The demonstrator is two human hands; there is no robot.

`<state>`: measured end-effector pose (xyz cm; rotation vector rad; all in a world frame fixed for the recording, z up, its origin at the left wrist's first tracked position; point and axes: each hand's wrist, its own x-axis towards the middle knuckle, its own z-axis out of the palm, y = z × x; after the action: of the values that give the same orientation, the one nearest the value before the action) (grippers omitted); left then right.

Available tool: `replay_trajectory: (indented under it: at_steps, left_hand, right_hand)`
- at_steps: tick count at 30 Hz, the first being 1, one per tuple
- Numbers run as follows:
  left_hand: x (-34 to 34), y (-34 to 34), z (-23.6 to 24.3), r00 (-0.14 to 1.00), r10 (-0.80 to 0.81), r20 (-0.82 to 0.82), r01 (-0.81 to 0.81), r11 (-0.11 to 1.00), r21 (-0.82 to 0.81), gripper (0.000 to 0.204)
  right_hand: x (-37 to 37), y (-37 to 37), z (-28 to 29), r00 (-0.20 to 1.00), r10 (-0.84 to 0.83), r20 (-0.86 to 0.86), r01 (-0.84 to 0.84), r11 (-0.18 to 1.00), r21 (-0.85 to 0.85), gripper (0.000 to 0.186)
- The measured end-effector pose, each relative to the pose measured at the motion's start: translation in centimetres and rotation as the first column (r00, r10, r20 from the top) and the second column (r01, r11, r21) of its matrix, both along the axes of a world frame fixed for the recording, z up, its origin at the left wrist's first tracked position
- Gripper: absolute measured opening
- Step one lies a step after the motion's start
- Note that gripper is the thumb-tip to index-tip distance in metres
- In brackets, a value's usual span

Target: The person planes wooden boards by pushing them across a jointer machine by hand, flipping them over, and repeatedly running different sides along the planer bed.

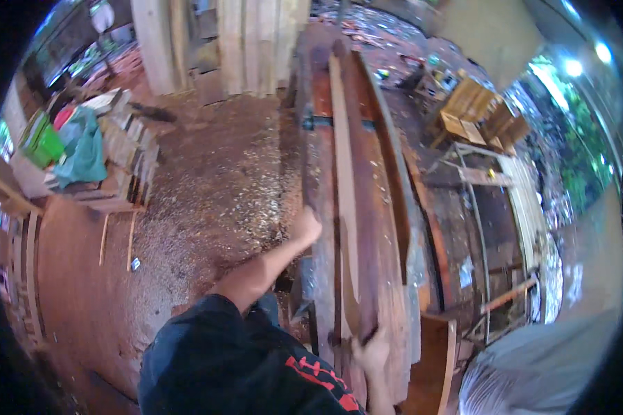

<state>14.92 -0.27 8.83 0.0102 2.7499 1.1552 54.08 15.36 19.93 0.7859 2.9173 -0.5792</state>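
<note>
Both hands are on one long reddish plank (353,207) that runs from about 6 o'clock up toward 12 o'clock along the bench (422,277). At the end of an outstretched arm, the left hand (307,226) is curled over the plank's left edge near the middle of the view, fingers wrapped out of sight on the far side. The right hand (371,351), down at about 6 o'clock, grips the near end of the plank, thumb on top and fingers closed beneath it. Between these two grips the plank stands tilted on edge, its pale narrow face turned up, leaning against other dark boards (387,228) stacked lengthwise on the bench. The step in hand reads as lifting or turning this plank on the stack, with the far end resting near 12 o'clock by a metal clamp or bracket (339,123), though the blur there makes that hard to confirm. Judged from the grip, the next move calls for both hands to act together, since the plank is long and would twist if only one end moved. Sawdust covers the floor (214,194) at 9 to 10 o'clock, where a pile of short timber offcuts (128,166) carries a teal cloth (83,149) and a green crate (43,142). Wooden chairs (474,111) stand at about 2 o'clock, well apart from the hands.
</note>
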Motion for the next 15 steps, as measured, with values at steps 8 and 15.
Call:
replay_trajectory:
  at_steps: [8,15]
  left_hand:
    - [6.3,7.2,8.8,0.971,0.149,-0.187,-0.117,0.978,0.174,0.063]
    - [27.9,14.4,11.6,0.988,-0.069,0.14,0.082,0.993,-0.088,0.095]
  right_hand:
    - [49.5,-2.4,0.4,0.844,-0.331,0.422,0.354,0.935,0.026,0.074]
    - [76.6,-4.0,-4.3,0.483,-0.56,0.673,0.465,0.815,0.345,0.037]
